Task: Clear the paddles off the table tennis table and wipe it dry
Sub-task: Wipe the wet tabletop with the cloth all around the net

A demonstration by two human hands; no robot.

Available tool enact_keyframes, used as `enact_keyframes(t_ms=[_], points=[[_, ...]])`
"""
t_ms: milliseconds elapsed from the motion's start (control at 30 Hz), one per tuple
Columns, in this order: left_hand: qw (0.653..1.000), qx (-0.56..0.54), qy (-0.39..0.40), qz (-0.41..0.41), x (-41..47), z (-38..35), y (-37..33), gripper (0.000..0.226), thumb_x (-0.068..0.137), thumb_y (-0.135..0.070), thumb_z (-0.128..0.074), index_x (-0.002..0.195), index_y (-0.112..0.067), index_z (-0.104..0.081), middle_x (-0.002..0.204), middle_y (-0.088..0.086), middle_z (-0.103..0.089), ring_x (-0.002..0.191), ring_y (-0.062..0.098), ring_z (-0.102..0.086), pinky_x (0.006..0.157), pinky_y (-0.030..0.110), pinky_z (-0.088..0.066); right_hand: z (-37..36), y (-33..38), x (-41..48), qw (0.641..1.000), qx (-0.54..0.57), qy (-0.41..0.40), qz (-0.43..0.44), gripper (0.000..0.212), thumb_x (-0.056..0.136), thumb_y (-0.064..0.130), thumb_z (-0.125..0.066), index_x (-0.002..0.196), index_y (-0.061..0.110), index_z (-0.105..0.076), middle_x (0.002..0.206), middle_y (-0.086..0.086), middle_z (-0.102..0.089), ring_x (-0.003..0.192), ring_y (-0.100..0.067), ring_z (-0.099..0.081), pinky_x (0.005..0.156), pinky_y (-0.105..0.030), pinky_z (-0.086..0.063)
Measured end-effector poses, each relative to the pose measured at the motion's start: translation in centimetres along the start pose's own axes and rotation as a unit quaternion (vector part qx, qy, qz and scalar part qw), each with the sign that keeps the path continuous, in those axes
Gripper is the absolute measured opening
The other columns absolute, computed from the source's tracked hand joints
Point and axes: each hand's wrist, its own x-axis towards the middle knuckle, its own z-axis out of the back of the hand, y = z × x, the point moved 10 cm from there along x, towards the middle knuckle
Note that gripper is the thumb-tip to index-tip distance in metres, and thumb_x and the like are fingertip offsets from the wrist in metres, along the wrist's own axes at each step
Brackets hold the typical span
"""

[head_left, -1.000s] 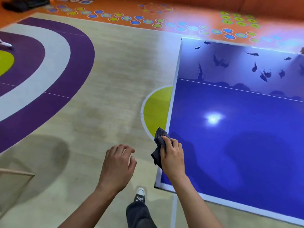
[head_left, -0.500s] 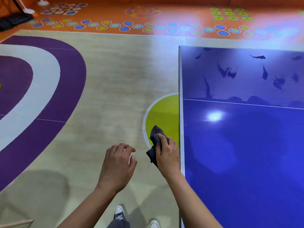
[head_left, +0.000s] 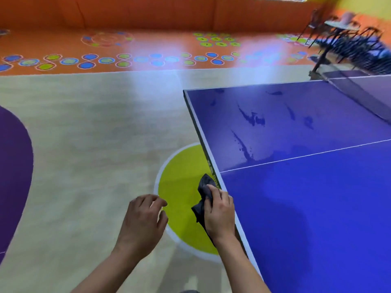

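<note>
Blue worktop [head_left: 306, 208] fills the right side, with a white line running across it. R hand [head_left: 220, 214] grips a crumpled dark cloth [head_left: 204, 191] right at the worktop's near-left edge, fingers curled round it. L hand [head_left: 143, 220] hovers beside it over the floor, holding nothing, fingers loosely bent. Beyond the white line lie dark streaks [head_left: 254, 119] and blotches (wet-looking, on a paler, glossy patch). Net [head_left: 359, 94] crosses the far right, blurred. On the floor below the hands is a yellow circle [head_left: 182, 199] w/ white rim; purple arc [head_left: 14, 166] at left; orange band [head_left: 148, 20] w/ coloured dots at the back. Dark chairs [head_left: 349, 39] stand top right, blurred.
</note>
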Motion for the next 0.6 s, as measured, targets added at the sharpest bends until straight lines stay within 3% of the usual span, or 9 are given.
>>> enact_keyframes(t_ms=[300, 500, 600], points=[[0.988, -0.012, 0.078, -0.129, 17.6, -4.3, 0.9, 0.042, 0.089, -0.032, -0.037, 0.097, -0.015, -0.074, 0.1, 0.004, -0.07, 0.099, 0.033, -0.065, 0.087, 0.044, -0.052, -4.2, -2.8, 12.0, 0.99, -0.019, -0.081, -0.117, 0.031, 0.103, 0.021, -0.057, 0.133, 0.017, -0.063, 0.12, -0.013, -0.062, 0.1, -0.033, -0.053, 0.088, -0.045, -0.047], [0.973, 0.012, 0.138, -0.182, 30.4, -7.9, 2.0, 0.045, 0.089, -0.036, -0.035, 0.102, -0.017, -0.073, 0.102, 0.002, -0.069, 0.102, 0.033, -0.063, 0.088, 0.044, -0.051, -8.6, -5.3, 22.5, 0.973, -0.019, -0.078, -0.217, 0.031, 0.106, 0.028, -0.05, 0.134, 0.02, -0.061, 0.125, -0.01, -0.06, 0.107, -0.032, -0.052, 0.09, -0.045, -0.046], [0.971, 0.019, 0.127, -0.202, 37.6, -7.8, 2.4, 0.045, 0.088, -0.036, -0.035, 0.104, -0.016, -0.072, 0.103, 0.003, -0.068, 0.104, 0.032, -0.062, 0.09, 0.043, -0.049, -10.0, -5.6, 28.1, 0.968, -0.034, -0.059, -0.24, 0.034, 0.105, 0.03, -0.049, 0.137, 0.022, -0.059, 0.129, -0.01, -0.058, 0.111, -0.032, -0.051, 0.093, -0.045, -0.045]])
